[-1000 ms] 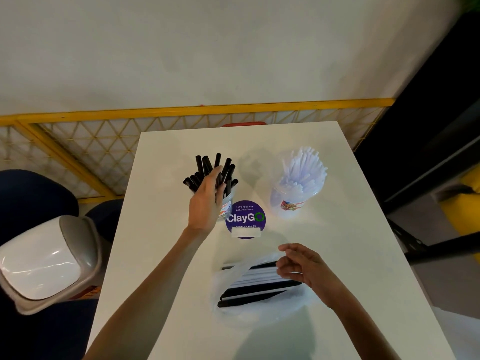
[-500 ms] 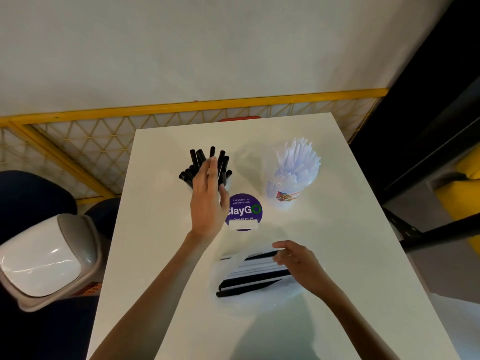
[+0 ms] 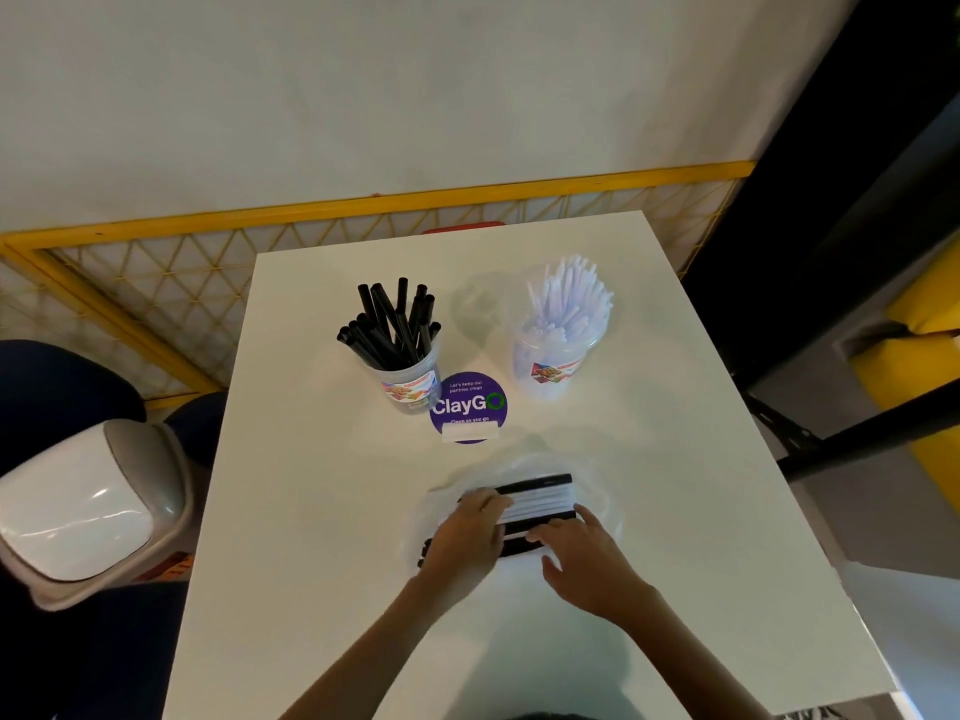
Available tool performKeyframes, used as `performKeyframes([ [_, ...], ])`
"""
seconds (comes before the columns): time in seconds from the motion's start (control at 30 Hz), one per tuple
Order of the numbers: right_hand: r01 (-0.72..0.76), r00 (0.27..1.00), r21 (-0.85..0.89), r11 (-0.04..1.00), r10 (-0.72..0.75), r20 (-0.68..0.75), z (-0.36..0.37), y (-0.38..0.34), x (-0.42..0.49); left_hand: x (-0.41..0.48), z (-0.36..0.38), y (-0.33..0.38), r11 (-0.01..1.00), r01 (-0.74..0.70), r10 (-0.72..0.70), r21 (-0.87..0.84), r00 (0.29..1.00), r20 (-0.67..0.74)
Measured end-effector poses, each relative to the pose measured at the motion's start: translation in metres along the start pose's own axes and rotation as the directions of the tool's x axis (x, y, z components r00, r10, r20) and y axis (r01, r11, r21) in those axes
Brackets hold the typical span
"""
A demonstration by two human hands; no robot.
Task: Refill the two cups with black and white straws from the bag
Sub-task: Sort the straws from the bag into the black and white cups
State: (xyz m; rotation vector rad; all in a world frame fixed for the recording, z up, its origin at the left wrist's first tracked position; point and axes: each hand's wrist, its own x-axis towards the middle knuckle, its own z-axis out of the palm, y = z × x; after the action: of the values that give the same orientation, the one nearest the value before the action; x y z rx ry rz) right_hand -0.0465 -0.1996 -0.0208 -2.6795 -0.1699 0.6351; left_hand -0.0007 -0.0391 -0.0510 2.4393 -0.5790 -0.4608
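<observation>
Resting on the white worktop [image 3: 311, 511], both hands sit on the clear plastic bag [image 3: 602, 491], which lies on the near side of the round purple ClayGo sticker [image 3: 467, 407]. Bag holds a flat row of loose straws [image 3: 535, 498], black and white mixed, lying crosswise. Left hand [image 3: 470, 537] covers the left end of that row, back of hand up, fingers bent down over the straws; whether it actually pinches any is hidden, cannot tell. Right hand [image 3: 582, 558] lies on the bag just beside it, fingers spread and laid fairly flat on the plastic, thumb held apart, nothing clamped. Just left of and behind the sticker, touching its edge in this view: clear cup [image 3: 410, 387], upright, packed with black straws [image 3: 395, 324] fanning out. Right of and behind the sticker, a little apart from it: second clear cup [image 3: 545, 366], upright, full of white straws [image 3: 569, 298]. Far left of the sticker, off the worktop: white-lidded bin [image 3: 88, 506]. Behind it, beyond the worktop edge: yellow lattice rail [image 3: 156, 283] against a pale wall.
</observation>
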Motion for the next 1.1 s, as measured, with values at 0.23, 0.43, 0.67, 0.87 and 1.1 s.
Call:
performKeyframes([
  [0.23,-0.05,0.998,-0.008,0.999,0.05,-0.041,-0.007,0.004,-0.007,0.021,0.009,-0.018,0.952,0.058,-0.116,0.301,0.977,0.18],
  [0.43,-0.062,0.997,-0.009,0.998,0.061,-0.042,-0.011,0.006,-0.012,0.03,0.015,-0.021,0.923,0.045,-0.138,0.382,0.966,0.218],
  [0.67,-0.064,0.996,0.019,0.998,0.065,-0.056,-0.016,0.01,-0.018,0.033,0.018,-0.022,0.943,0.084,-0.175,0.322,0.948,0.266],
  [0.87,-0.046,0.988,0.164,0.985,0.069,-0.138,-0.021,0.012,-0.02,0.031,0.016,-0.017,0.948,0.094,-0.184,0.303,0.941,0.285],
  [1.1,-0.025,0.94,0.395,0.919,0.155,-0.303,-0.03,0.017,-0.017,0.026,-0.007,-0.012,0.965,0.025,-0.102,0.26,0.952,0.289],
])
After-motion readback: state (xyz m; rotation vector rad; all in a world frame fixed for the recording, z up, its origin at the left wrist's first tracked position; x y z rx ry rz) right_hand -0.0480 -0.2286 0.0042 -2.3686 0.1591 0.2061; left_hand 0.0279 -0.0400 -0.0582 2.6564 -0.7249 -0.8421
